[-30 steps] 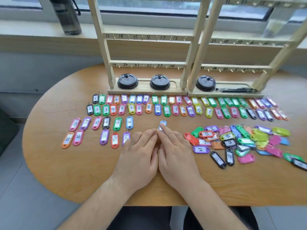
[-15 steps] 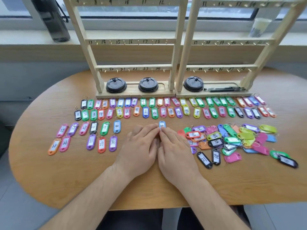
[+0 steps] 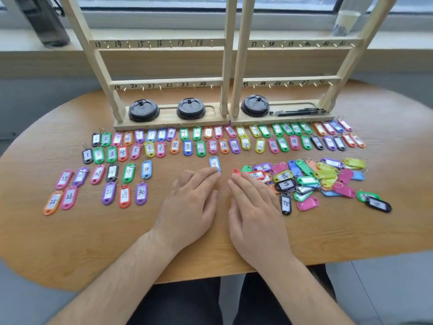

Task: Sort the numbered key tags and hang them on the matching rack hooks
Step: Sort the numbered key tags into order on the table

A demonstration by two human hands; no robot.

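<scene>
A light blue key tag (image 3: 215, 163) lies alone on the wooden table (image 3: 93, 242), below two sorted rows of numbered tags (image 3: 187, 144). My left hand (image 3: 191, 202) lies flat with its fingertips touching the blue tag's lower end. My right hand (image 3: 253, 214) rests flat beside it, apart from the tag, fingertips near a red tag (image 3: 235, 171). An unsorted pile of coloured tags (image 3: 311, 181) sits to the right. Tags numbered 25 to 30 (image 3: 105, 181) lie at the left. Two wooden racks (image 3: 229, 66) with numbered hooks stand behind, all hooks in view bare.
Three black cup lids (image 3: 191, 109) and black pens (image 3: 297, 111) sit in the rack bases. A dark bottle (image 3: 44, 22) stands on the windowsill at the left, a clear cup (image 3: 344, 22) at the right. The table's front edge is just below my wrists.
My hands have parted: the right hand drew away from the blue tag toward the pile, while the left fingertips stay on it. The camera moved closer.
</scene>
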